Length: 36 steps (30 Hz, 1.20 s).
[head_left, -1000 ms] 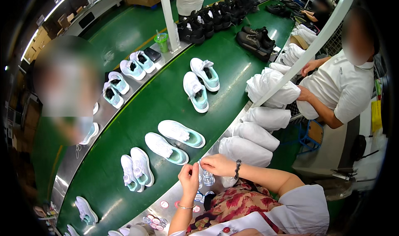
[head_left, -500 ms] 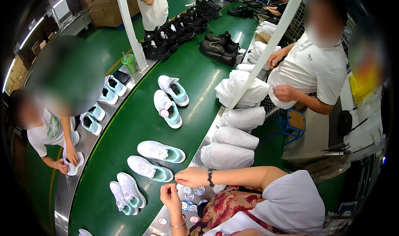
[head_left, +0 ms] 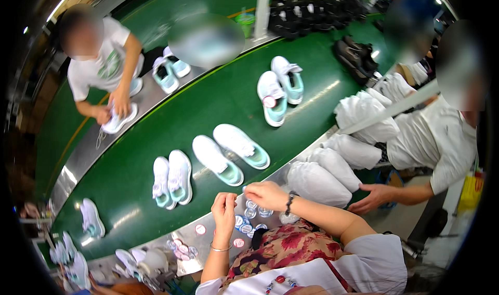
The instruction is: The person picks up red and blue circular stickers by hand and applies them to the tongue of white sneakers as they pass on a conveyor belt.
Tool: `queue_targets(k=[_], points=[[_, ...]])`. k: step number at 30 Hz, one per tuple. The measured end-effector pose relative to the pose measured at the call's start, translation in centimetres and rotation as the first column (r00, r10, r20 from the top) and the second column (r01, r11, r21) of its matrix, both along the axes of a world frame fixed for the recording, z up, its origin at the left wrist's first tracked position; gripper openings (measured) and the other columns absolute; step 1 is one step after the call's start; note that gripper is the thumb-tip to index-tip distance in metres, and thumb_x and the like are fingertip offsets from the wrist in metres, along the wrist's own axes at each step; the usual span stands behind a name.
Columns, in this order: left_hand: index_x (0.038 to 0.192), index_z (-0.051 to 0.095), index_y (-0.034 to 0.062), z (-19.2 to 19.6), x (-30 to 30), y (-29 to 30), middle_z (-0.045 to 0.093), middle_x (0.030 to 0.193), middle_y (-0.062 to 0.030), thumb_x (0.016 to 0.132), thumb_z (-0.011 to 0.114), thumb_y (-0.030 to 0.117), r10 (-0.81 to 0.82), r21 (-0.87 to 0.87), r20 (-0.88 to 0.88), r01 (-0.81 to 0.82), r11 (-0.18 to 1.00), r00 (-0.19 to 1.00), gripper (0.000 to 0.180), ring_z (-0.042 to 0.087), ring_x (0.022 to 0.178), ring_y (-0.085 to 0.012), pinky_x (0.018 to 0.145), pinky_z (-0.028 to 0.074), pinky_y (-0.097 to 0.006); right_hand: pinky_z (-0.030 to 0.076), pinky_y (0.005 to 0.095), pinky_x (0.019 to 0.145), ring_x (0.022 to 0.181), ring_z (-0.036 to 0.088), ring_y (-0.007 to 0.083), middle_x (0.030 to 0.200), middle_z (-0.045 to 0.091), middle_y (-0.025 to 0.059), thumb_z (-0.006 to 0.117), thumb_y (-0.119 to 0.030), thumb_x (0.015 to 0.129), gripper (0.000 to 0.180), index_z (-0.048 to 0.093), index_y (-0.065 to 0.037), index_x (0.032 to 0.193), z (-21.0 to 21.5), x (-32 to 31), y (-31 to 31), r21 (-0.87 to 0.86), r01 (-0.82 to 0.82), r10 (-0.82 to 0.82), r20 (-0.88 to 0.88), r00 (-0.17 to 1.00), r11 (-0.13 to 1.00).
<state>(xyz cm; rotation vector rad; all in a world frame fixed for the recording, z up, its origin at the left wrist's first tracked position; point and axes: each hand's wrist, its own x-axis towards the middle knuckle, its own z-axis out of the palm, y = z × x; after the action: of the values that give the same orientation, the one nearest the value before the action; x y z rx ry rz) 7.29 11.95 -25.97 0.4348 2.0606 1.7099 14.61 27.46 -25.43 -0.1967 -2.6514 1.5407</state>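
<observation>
Since a moment ago both hands have come up off the round stickers [head_left: 248, 223] on the steel ledge [head_left: 205, 238] toward the green belt [head_left: 135, 175]. Right hand [head_left: 266, 195] and left hand [head_left: 224, 207] hover just above those stickers, fingertips pinched narrow; whether they hold one, I cannot tell. White shoes [head_left: 173, 180] lie beyond.

The conveyor belt [head_left: 228, 95] looks like smooth green rubber or plastic with a dull sheen that catches the lamps, and its side rail [head_left: 78, 162] is brushed, reflective metal. The 2 nearest shoes [head_left: 171, 179] have matt white woven uppers over glossy mint soles. The round stickers [head_left: 248, 223] by the hands look like shiny printed paper, and the stuffed white bags [head_left: 318, 181] like soft, thin, matt cloth.
</observation>
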Motion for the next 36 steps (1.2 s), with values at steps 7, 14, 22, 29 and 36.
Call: queue_targets(k=[7,14,22,29,36], points=[[0.082,0.057,-0.0016,-2.8,-0.7,-2.5,0.055,0.07,-0.0038,0.089,0.053,0.019,0.194,-0.088,0.2,-0.18,0.98,0.96,0.022,0.049,0.059,-0.0073,0.053,0.04,-0.022,0.044,0.0391,0.058,0.067,0.057,0.0316,0.071,0.057,0.0121,0.053,-0.013,0.08,0.009,0.053,-0.004,0.077,0.0,-0.3,0.2,0.032,-0.065,0.063,0.059,0.996,0.997],[0.084,0.058,-0.0022,-6.8,-2.8,-1.6,0.056,0.068,-0.0045,0.086,0.057,0.016,0.071,-0.253,-0.143,-0.105,0.962,0.987,0.018,0.05,0.058,-0.0078,0.053,0.042,-0.022,0.045,0.0386,0.057,0.067,0.058,0.0317,0.071,0.059,0.0126,0.054,-0.012,0.078,0.007,0.055,-0.005,0.078,-0.7,-1.8,1.7,-0.002,0.08,-0.079,0.13,0.988,0.997],[0.123,0.035,-0.0095,-12.3,-6.8,0.1,0.047,0.118,-0.0276,0.075,0.066,0.019,-0.006,-0.495,-0.22,-0.107,0.862,0.975,0.063,0.048,0.106,-0.0373,0.09,0.039,-0.039,0.045,0.038,0.057,0.066,0.059,0.0312,0.071,0.06,0.013,0.053,-0.012,0.079,0.008,0.056,-0.005,0.079,-1.7,-1.2,1.7,-0.011,0.12,-0.115,0.215,0.97,0.993],[0.133,0.016,-0.0084,-15.7,-7.4,0.8,0.048,0.114,-0.033,0.075,0.062,0.014,0.047,-0.554,-0.066,-0.076,0.829,0.997,0.078,0.051,0.101,-0.0435,0.085,0.042,-0.043,0.045,0.0375,0.058,0.066,0.058,0.0307,0.071,0.06,0.012,0.052,-0.012,0.079,0.008,0.055,-0.006,0.079,-2.7,-0.5,2.1,0.014,0.123,-0.124,0.208,0.97,0.992],[0.13,0.029,-0.0068,-14.6,-9.9,1.8,0.052,0.11,-0.0305,0.079,0.053,0.004,0.035,-0.464,-0.271,-0.162,0.871,0.962,0.057,0.053,0.096,-0.043,0.082,0.043,-0.043,0.045,0.036,0.058,0.065,0.058,0.03,0.071,0.06,0.0122,0.052,-0.013,0.08,0.008,0.056,-0.005,0.079,-2.3,0.3,3.1,-0.022,0.176,-0.165,0.26,0.951,0.984]])
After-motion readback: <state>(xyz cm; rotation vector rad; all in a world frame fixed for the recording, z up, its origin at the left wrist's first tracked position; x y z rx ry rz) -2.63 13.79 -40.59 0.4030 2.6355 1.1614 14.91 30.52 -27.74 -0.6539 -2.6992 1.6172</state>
